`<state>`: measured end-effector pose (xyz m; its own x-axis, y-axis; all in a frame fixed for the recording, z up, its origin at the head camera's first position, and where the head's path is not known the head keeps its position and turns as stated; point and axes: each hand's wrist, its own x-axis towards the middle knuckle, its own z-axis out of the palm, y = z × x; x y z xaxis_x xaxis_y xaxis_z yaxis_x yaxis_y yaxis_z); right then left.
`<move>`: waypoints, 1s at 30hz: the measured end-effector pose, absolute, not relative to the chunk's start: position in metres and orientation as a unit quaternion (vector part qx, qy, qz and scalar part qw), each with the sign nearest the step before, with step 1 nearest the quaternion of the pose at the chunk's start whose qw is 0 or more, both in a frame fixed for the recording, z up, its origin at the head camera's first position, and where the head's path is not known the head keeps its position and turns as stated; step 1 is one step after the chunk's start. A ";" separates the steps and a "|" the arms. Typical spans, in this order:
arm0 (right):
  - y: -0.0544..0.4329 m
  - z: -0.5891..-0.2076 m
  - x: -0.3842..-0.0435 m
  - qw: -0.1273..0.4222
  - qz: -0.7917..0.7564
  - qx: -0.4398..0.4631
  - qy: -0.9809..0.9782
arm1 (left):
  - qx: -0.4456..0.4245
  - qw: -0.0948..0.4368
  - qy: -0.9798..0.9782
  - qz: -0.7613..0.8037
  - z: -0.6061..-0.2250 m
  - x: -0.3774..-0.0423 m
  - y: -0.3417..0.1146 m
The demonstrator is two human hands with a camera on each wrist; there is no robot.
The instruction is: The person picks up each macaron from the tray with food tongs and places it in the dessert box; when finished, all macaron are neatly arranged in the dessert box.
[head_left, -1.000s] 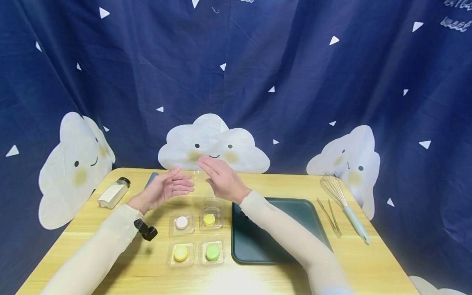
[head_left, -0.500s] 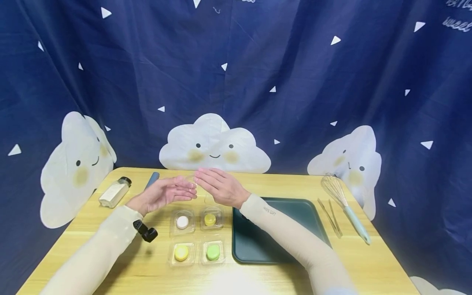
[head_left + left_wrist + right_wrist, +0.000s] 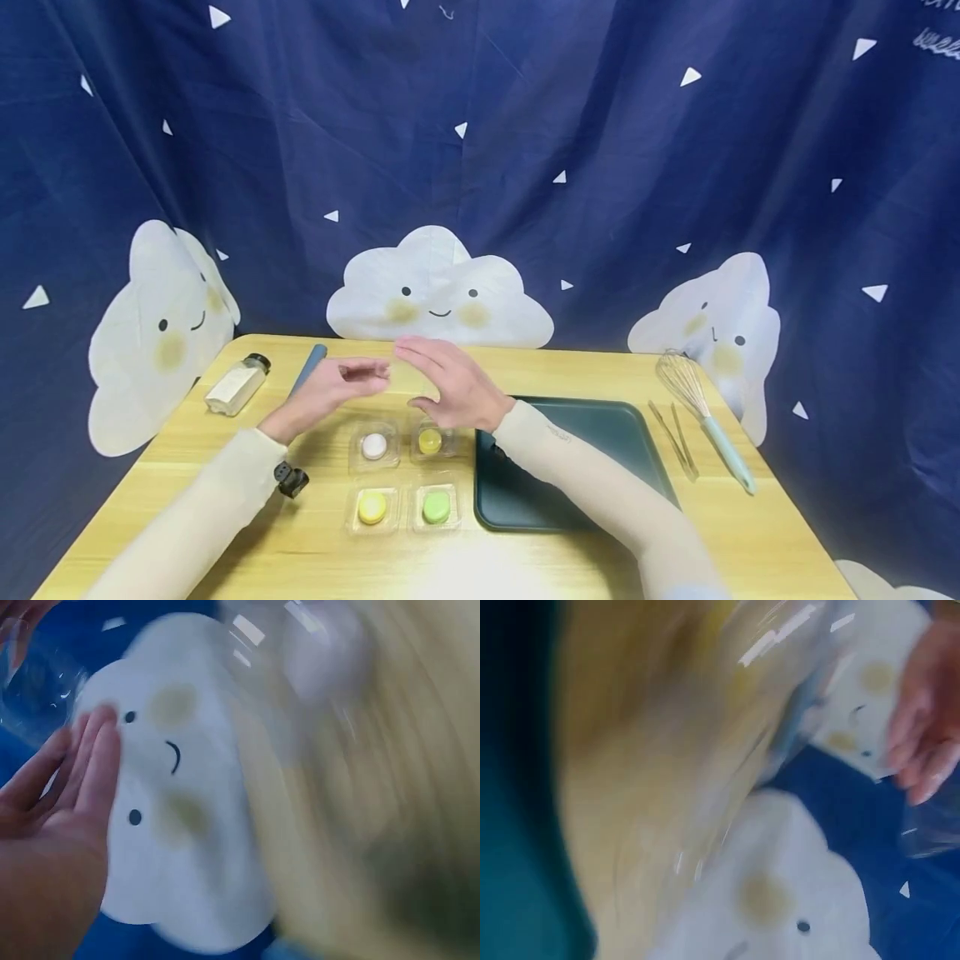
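Observation:
Clear plastic, apparently a small container (image 3: 41, 694), shows between my hands in the left wrist view, with my right fingers curling over its far edge. My right hand (image 3: 457, 383) is raised palm inward over the table, thumb spread below the fingers. My left hand (image 3: 333, 387) faces it from the left, fingers stretched out and fingertips close to the plastic. Below them stand clear trays with a white macaron (image 3: 373, 446), two yellow macarons, one farther back (image 3: 430, 441) and one nearer (image 3: 371, 507), and a green macaron (image 3: 437, 506).
A dark green tray (image 3: 562, 467) lies under my right forearm. Farther right are tongs (image 3: 675, 437) and a whisk (image 3: 708, 425). A jar with a black lid (image 3: 238, 385) and a blue handle-like thing (image 3: 307, 367) lie at left. A blue curtain (image 3: 480, 167) hangs behind.
My left hand has turned, its thumb and fingers now nearer each other at the tips. The right hand dipped slightly, flattened, then spread its thumb again. The table things stay put.

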<state>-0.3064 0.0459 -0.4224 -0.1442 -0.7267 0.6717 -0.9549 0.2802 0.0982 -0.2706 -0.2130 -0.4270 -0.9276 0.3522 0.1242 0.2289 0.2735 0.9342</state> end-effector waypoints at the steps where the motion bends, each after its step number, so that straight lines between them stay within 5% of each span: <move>1: 0.047 -0.421 -0.303 0.273 0.222 0.557 -0.752 | 0.183 0.016 0.832 0.523 -0.426 -0.267 -0.210; 5: 0.055 -0.418 -0.290 0.137 0.351 0.473 -0.797 | 0.209 -0.086 0.891 0.392 -0.423 -0.251 -0.199; 9: 0.063 -0.421 -0.280 0.070 0.392 0.441 -0.804 | 0.245 -0.127 0.892 0.358 -0.424 -0.236 -0.192; 30: 0.062 -0.457 -0.215 0.002 0.313 0.472 -0.824 | 0.249 -0.083 0.919 0.293 -0.451 -0.161 -0.194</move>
<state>-0.2154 0.0622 -0.4567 -0.5544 -0.7766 0.2992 -0.7794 0.3585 -0.5138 -0.1608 -0.1939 -0.4508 -0.8619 0.4097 0.2987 0.5070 0.7045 0.4967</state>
